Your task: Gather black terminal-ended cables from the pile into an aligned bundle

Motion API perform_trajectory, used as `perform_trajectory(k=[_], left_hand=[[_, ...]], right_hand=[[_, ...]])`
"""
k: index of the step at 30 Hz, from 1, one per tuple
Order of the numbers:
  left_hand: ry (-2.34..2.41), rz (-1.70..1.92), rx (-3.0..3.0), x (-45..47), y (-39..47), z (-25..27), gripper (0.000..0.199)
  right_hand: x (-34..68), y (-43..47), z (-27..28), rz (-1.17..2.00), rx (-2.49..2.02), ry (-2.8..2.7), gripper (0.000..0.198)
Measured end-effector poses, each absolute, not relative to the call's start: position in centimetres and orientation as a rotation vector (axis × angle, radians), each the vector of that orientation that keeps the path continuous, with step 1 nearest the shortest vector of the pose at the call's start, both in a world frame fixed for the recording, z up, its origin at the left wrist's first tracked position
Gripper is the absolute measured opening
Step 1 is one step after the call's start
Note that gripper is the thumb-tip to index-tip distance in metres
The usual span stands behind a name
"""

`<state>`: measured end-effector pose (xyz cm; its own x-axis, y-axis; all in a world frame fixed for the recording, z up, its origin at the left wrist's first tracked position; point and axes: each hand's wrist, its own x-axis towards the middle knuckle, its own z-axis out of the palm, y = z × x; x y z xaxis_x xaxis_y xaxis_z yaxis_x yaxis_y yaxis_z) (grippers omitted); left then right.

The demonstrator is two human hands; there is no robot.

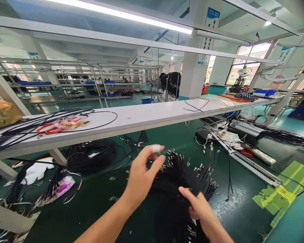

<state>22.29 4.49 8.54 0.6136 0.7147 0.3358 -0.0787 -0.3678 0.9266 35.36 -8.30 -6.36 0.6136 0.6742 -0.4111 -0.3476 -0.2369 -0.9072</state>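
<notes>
A thick bundle of thin black cables (172, 199) with shiny metal connector ends lies on the dark green work surface (91, 209). My right hand (201, 211) grips the bundle's near right side, the thumb laid along the cables. To the upper left of the bundle, my left hand (143, 168) is raised with thumb and forefinger curved and apart, and no cable shows between them. A white cover sits on one of its fingertips. The connector ends fan out just right of my left hand, and its remaining fingers are partly hidden.
A white raised shelf (142, 113) crosses in front, bearing red-handled scissors (50, 128) and loose cables. Under it lies a large cable coil (91, 155). At right are a metal rail (253, 168), a grey device (245, 130) and yellow-green tape (283, 192). A white glove (38, 170) lies left.
</notes>
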Motion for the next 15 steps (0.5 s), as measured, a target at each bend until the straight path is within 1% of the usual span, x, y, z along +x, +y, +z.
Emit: perform_trajectory(k=[1, 2, 3, 5, 6, 7, 9, 11, 12, 13, 15], left_hand=[[0.650, 0.986, 1.768, 20.5, 4.9, 6.6, 0.014], [0.821, 0.943, 1.747, 18.9, 5.3, 4.1, 0.017], [0.970, 0.817, 1.717, 17.6, 5.7, 1.1, 0.022], [1.039, 0.590, 1.727, 16.3, 6.2, -5.8, 0.030], [1.048, 0.480, 1.731, 16.2, 6.1, -9.1, 0.032], [1.052, 0.395, 1.733, 16.5, 5.8, -12.2, 0.039], [1.051, 0.276, 1.738, 17.9, 4.9, -17.0, 0.070], [1.039, 0.182, 1.743, 19.7, 3.8, -19.7, 0.088], [1.039, 0.155, 1.744, 20.6, 3.4, -20.3, 0.091], [1.043, 0.136, 1.737, 21.3, 3.0, -20.6, 0.090], [1.044, 0.140, 1.709, 22.3, 2.6, -20.3, 0.082]], right_hand=[[37.3, -8.6, -6.2, 0.974, -1.498, -0.228, 0.036], [39.0, -9.1, -5.9, 0.960, -1.456, -0.182, 0.042], [40.5, -9.7, -5.6, 0.937, -1.411, -0.146, 0.048], [42.9, -11.3, -4.7, 0.877, -1.315, -0.093, 0.059], [43.9, -12.1, -4.1, 0.853, -1.273, -0.069, 0.061], [44.6, -13.0, -3.5, 0.833, -1.233, -0.049, 0.062], [45.6, -14.9, -2.5, 0.804, -1.184, -0.009, 0.062], [45.9, -16.8, -1.9, 0.771, -1.177, 0.045, 0.062], [45.8, -17.8, -1.9, 0.753, -1.187, 0.080, 0.062], [45.7, -18.8, -2.1, 0.740, -1.201, 0.116, 0.061], [45.3, -20.7, -2.9, 0.724, -1.230, 0.174, 0.060]])
